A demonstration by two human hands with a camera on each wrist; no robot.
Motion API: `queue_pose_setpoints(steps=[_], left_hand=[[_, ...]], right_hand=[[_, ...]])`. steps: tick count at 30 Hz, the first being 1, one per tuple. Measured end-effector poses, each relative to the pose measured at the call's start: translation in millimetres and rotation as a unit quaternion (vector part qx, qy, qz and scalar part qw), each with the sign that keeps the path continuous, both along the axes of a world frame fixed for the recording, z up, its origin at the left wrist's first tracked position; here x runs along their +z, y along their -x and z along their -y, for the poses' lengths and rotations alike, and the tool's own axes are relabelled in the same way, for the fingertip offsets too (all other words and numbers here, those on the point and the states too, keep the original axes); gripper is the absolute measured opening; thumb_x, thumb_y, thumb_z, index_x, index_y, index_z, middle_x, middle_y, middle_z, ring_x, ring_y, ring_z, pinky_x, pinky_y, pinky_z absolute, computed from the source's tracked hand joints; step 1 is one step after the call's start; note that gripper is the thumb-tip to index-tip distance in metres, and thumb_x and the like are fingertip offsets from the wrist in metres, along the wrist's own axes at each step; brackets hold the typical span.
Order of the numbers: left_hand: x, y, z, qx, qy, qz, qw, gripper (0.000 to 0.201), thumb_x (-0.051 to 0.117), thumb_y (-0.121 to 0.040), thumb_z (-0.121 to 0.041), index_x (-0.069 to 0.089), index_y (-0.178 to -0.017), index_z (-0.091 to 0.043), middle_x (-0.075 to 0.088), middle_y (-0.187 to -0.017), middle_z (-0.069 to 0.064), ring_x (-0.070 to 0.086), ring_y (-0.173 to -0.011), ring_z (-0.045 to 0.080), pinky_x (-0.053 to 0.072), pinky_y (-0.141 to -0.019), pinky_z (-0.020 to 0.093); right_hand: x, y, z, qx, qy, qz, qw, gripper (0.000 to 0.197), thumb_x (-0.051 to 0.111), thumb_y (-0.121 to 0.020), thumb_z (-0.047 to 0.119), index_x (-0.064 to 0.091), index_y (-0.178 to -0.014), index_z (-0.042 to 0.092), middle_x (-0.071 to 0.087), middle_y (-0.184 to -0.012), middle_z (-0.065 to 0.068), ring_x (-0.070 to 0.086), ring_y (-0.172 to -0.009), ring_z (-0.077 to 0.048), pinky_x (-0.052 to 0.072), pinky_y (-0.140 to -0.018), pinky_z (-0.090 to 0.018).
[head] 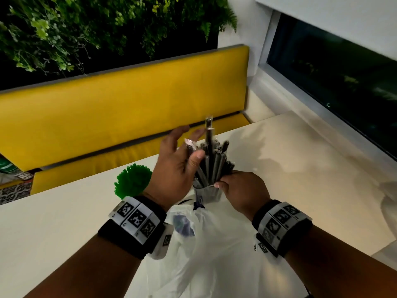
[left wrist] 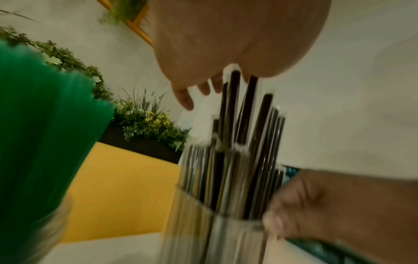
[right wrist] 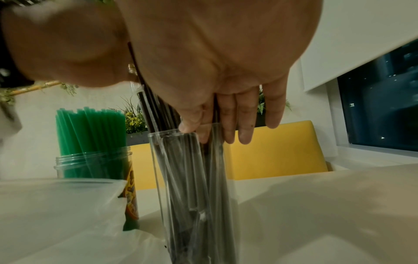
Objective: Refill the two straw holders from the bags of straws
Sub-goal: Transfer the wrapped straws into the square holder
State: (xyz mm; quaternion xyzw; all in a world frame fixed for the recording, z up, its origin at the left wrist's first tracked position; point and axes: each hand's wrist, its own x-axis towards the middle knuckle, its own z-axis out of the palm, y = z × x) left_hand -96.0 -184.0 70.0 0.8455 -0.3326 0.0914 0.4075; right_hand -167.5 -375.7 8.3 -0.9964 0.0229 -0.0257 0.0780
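A clear straw holder (head: 207,193) stands on the table, packed with black wrapped straws (head: 212,166). My left hand (head: 191,147) is at the top of the bundle, fingers straight and spread, thumb pressing the straws' side. In the left wrist view its fingertips (left wrist: 185,100) hover by the straw tops (left wrist: 233,110). My right hand (head: 227,181) wraps the bundle just above the holder's rim, thumb at the rim (right wrist: 187,128). To the left, a second holder, a clear jar (right wrist: 90,160), is full of green straws (head: 133,179).
A white plastic bag (head: 214,244) lies crumpled on the pale table (head: 300,168) between my forearms, right in front of the holders. A yellow bench (head: 107,104) runs along the table's far edge, with plants above and a dark window at right.
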Motion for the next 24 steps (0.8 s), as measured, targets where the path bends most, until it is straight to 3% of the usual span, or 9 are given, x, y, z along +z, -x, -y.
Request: queue_pose_setpoints(steps=[3, 6, 9, 11, 14, 17, 18, 21, 24], left_hand=[[-5, 4, -4, 0.006, -0.099, -0.113, 0.989, 0.074, 0.061, -0.093, -0.049, 0.021, -0.155, -0.042, 0.013, -0.162, -0.003, 0.021, -0.149, 0.023, 0.038, -0.114, 0.049], [23, 4, -14, -0.033, -0.012, -0.224, 0.974, 0.111, 0.078, -0.078, -0.047, -0.003, -0.154, -0.050, 0.006, -0.165, -0.015, 0.014, -0.150, 0.006, 0.031, -0.118, 0.042], [65, 5, -11, -0.029, 0.085, -0.164, 0.982, 0.103, 0.066, -0.078, -0.065, 0.001, -0.155, -0.045, 0.012, -0.165, -0.013, 0.015, -0.150, 0.001, 0.030, -0.119, 0.047], [85, 5, 7, -0.015, 0.072, -0.041, 0.996, 0.085, 0.051, -0.090, -0.063, 0.012, -0.158, -0.032, 0.015, -0.166, -0.007, 0.014, -0.151, 0.006, 0.025, -0.121, 0.042], [79, 2, 45, -0.006, -0.119, 0.131, 0.984, 0.072, 0.028, -0.099, -0.061, 0.028, -0.156, -0.018, 0.018, -0.166, 0.008, 0.011, -0.154, 0.025, 0.013, -0.123, 0.049], [27, -2, 61, -0.056, -0.411, 0.112, 0.903, 0.065, 0.018, -0.102, -0.053, 0.028, -0.154, -0.015, 0.022, -0.164, 0.011, 0.016, -0.153, 0.029, 0.013, -0.122, 0.051], [15, -6, 58, -0.085, -0.453, 0.097, 0.882, 0.062, 0.022, -0.103, -0.049, 0.027, -0.154, -0.014, 0.025, -0.163, 0.011, 0.020, -0.151, 0.029, 0.017, -0.121, 0.048], [17, -13, 52, -0.125, -0.368, 0.030, 0.921, 0.072, 0.048, -0.099, -0.044, 0.015, -0.158, -0.019, 0.040, -0.155, 0.010, 0.041, -0.139, 0.030, 0.034, -0.113, 0.046], [30, -4, 68, -0.079, -0.303, 0.115, 0.942, 0.078, 0.044, -0.091, -0.060, 0.009, -0.156, -0.035, 0.038, -0.157, 0.002, 0.038, -0.142, 0.028, 0.031, -0.112, 0.056]], right_hand=[[2, 1, -1, 0.005, -0.001, 0.000, 1.000, 0.032, 0.042, -0.095, 0.046, 0.069, -0.097, 0.029, 0.069, -0.090, 0.002, 0.064, -0.080, -0.022, 0.031, -0.060, -0.030], [0, 1, 0, 0.007, -0.010, 0.008, 1.000, 0.031, 0.043, -0.095, 0.046, 0.069, -0.099, 0.029, 0.070, -0.091, 0.002, 0.064, -0.081, -0.022, 0.032, -0.060, -0.029], [-1, 0, -1, 0.004, -0.013, 0.014, 1.000, 0.033, 0.043, -0.095, 0.047, 0.069, -0.095, 0.027, 0.069, -0.090, 0.001, 0.064, -0.080, -0.022, 0.031, -0.060, -0.029], [-2, 0, -1, 0.004, -0.011, 0.018, 1.000, 0.033, 0.043, -0.095, 0.047, 0.069, -0.095, 0.027, 0.069, -0.089, 0.000, 0.064, -0.080, -0.023, 0.030, -0.060, -0.029], [-1, 1, -1, 0.006, -0.005, 0.031, 0.999, 0.029, 0.046, -0.094, 0.046, 0.070, -0.097, 0.029, 0.070, -0.089, 0.001, 0.065, -0.078, -0.023, 0.030, -0.058, -0.029], [4, 3, -4, 0.007, -0.023, 0.050, 0.998, 0.030, 0.049, -0.093, 0.043, 0.070, -0.088, 0.023, 0.069, -0.078, -0.003, 0.064, -0.067, -0.027, 0.029, -0.055, -0.029], [6, 3, -5, 0.010, -0.026, 0.054, 0.998, 0.030, 0.049, -0.093, 0.042, 0.071, -0.086, 0.022, 0.069, -0.077, -0.004, 0.064, -0.066, -0.028, 0.029, -0.055, -0.029], [6, 2, -5, 0.013, -0.029, 0.057, 0.998, 0.026, 0.054, -0.092, 0.041, 0.072, -0.086, 0.023, 0.069, -0.075, -0.003, 0.064, -0.065, -0.026, 0.028, -0.055, -0.028], [6, 4, -5, 0.021, 0.001, 0.118, 0.993, 0.014, 0.071, -0.078, 0.023, 0.069, -0.067, 0.015, 0.061, -0.052, -0.004, 0.054, -0.041, -0.027, 0.022, -0.045, -0.024]])
